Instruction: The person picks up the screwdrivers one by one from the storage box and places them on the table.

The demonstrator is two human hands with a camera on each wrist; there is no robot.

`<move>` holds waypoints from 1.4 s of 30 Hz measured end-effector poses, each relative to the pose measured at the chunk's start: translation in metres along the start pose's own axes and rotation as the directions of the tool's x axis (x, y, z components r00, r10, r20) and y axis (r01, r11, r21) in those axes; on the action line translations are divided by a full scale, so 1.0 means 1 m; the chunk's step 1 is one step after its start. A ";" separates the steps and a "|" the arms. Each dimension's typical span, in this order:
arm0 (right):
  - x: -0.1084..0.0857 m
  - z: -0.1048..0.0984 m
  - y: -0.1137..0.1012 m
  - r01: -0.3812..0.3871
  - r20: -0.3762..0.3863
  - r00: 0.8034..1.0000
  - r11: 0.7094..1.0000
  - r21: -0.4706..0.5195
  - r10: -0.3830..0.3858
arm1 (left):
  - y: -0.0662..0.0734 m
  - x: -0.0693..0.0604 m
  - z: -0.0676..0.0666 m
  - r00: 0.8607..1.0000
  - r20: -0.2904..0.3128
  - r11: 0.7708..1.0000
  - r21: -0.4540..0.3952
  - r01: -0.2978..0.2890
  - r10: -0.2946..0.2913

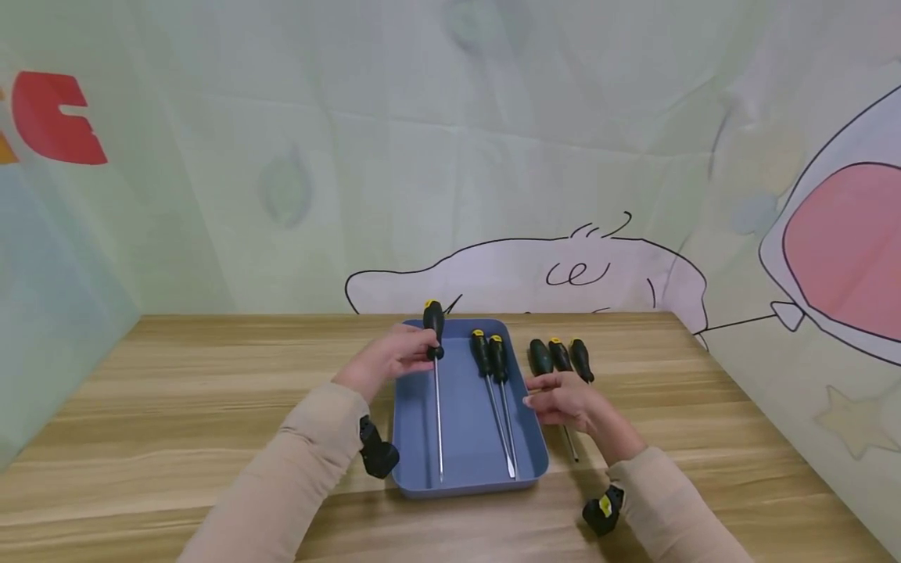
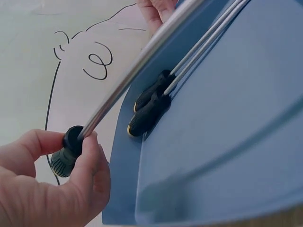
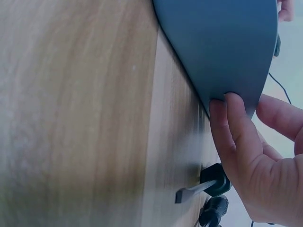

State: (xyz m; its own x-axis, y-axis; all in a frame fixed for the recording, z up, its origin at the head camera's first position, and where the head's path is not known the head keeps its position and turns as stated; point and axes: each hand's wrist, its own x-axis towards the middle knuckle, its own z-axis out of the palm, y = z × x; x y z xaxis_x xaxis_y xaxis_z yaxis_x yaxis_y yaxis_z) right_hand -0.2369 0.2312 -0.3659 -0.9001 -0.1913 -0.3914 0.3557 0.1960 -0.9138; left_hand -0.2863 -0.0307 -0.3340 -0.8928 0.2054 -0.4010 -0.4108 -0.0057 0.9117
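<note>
My left hand (image 1: 403,353) pinches a long screwdriver (image 1: 439,414) between thumb and fingers at the shaft end of its black handle. This screwdriver is over the left part of a blue tray (image 1: 457,491), its yellow-capped handle away from me and its shaft towards me. Two more black-handled screwdrivers (image 2: 150,113) lie side by side in the tray's right part, handles at the far end. Against the outside of the tray's right wall rest the fingertips of my right hand (image 1: 566,403), the fingers fairly straight. In the right wrist view two fingertips (image 3: 234,101) touch that wall.
Right of the tray, three screwdrivers lie on the wooden table (image 1: 267,422), including a thick-handled one (image 1: 540,357) and a slimmer one (image 1: 581,360). My right hand partly covers them. A printed cloth backdrop (image 1: 232,195) stands behind the table and along its sides.
</note>
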 end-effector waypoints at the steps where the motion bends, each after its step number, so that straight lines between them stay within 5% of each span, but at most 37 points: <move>1: 0.000 0.000 0.000 -0.002 -0.001 1.000 1.000 0.000 0.002 | 0.000 -0.001 -0.002 1.000 -0.001 1.000 0.003 0.000 0.000; 42: 0.003 -0.003 0.004 0.020 0.025 0.999 0.999 -0.028 -0.020 | -0.006 -0.017 -0.063 1.000 0.004 0.999 -0.028 -0.027 0.027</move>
State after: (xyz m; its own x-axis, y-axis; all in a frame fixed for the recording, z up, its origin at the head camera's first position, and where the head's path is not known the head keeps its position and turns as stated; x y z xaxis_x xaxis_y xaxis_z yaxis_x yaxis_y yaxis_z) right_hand -0.2388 0.2339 -0.3700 -0.9003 -0.2194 -0.3759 0.3302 0.2184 -0.9183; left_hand -0.2807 -0.0960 -0.3382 -0.9029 0.2086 -0.3758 -0.3916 -0.0389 0.9193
